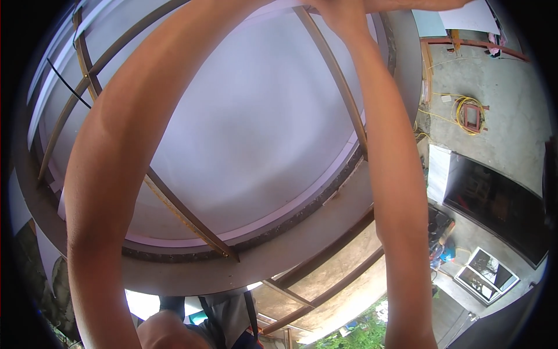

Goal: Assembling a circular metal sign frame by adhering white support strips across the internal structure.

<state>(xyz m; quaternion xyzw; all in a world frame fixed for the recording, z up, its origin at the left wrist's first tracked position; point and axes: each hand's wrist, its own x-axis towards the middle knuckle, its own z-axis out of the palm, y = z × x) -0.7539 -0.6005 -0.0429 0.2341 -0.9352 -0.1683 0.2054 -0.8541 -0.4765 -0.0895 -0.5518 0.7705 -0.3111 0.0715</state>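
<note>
Both bare forearms reach up across the view. My left arm curves from the lower left to the top edge, where its hand is cut off or cannot be told apart. My right hand [343,13] shows only in part at the top edge, with its fingers mostly out of view. What it holds, if anything, is hidden. Beyond the arms lies a large round recess with a pale panel [244,122] and a grey curved rim [203,278]. Thin brown metal bars [334,64] cross it, one passing close to my right forearm.
A yellow cable coil [463,110] lies around a reddish-brown frame [474,119] at right. Below are a large dark rectangular panel [494,200] and a white-framed window [487,276]. A thin black cable [67,84] hangs at upper left. Grey cloth with dark straps [251,314] shows at the lower edge.
</note>
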